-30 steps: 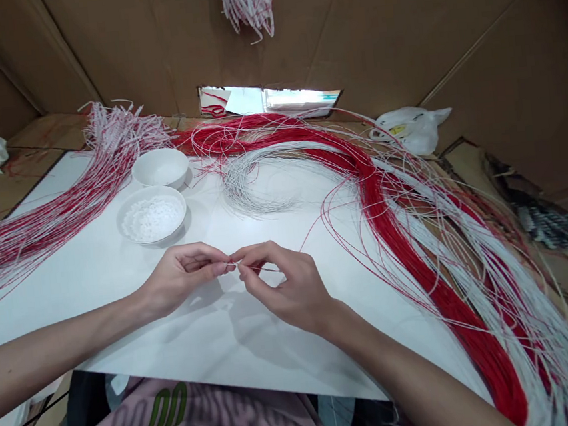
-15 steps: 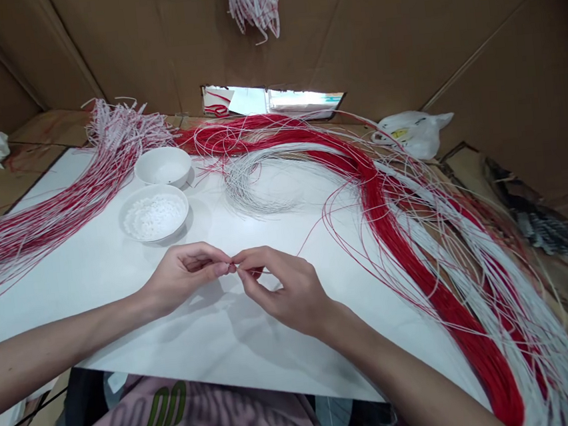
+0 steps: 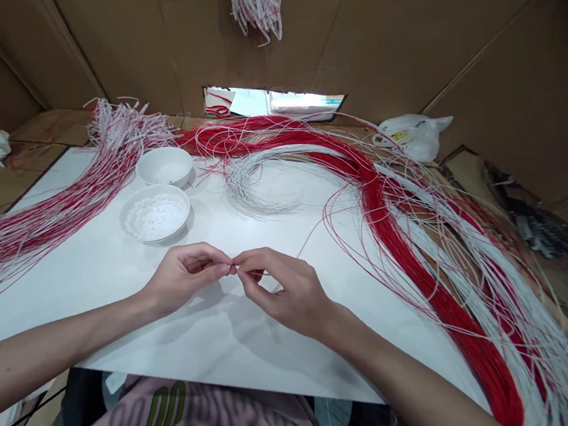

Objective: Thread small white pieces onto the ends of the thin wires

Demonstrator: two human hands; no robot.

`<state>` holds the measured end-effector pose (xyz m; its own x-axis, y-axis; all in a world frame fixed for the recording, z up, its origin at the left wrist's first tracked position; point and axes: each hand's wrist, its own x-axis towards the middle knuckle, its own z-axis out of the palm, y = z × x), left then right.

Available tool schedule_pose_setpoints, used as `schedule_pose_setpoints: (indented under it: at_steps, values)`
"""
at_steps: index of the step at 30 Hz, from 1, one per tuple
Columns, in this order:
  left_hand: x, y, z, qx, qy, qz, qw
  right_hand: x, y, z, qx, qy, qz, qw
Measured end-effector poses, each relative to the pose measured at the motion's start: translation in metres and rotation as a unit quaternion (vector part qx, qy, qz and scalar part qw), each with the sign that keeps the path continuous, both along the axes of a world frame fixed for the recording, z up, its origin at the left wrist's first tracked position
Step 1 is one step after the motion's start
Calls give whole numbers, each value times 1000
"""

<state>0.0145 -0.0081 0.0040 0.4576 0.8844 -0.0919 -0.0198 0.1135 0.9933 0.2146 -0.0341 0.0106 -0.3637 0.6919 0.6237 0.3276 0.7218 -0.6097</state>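
Thumb and index finger of my left hand [image 3: 189, 275] pinch a tiny reddish piece of cord, its shape too small to make out. Touching it at the fingertips, my right hand [image 3: 286, 290] is also closed in a pinch on the cord, with a thin pale strand [image 3: 264, 274] showing under its index finger. A red cord [image 3: 311, 237] runs up and right from behind that hand. Beyond my left hand stands a white bowl [image 3: 187, 219] filled with small white pieces, with a second white bowl [image 3: 180, 173] just behind it.
Long red cords [image 3: 379, 210] and white cords [image 3: 489, 260] curve along the table's back and right. A red-and-white bundle [image 3: 76, 199] lies left. Cardboard walls [image 3: 377, 30] enclose the white table [image 3: 216, 340]. A plastic bag [image 3: 420, 136] sits back right; another bundle [image 3: 257, 8] hangs above.
Both hands stay pinched together at nearly the same place. The fingertips have shifted only slightly around the cord, and the whole view has moved a little.
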Motion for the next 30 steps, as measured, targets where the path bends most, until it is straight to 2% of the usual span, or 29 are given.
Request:
schedule_pose_setpoints:
  at_steps: [6, 11, 15, 18, 21, 24, 30]
  values:
    - [3, -2, 3, 65, 30, 43, 997, 2, 2, -3, 1, -15, -2, 1000]
    - [3, -3, 0, 119, 73, 26, 990, 2, 4, -9, 16, -23, -37, 999]
    - [2, -4, -3, 184, 98, 25, 978, 0, 3, -12, 25, -37, -41, 998]
    - [0, -4, -1, 227, 121, 57, 965, 1, 3, -11, 22, -48, -70, 996]
    - [-4, -3, 2, 252, 126, 112, 953, 4, 7, -8, 1, -51, -103, 993]
    - [-6, -1, 5, 261, 131, 159, 943, 5, 9, -6, -47, -47, -107, 992]
    - [-6, 7, 3, 260, 152, 168, 939, 2, 7, -2, -148, -5, -74, 986]
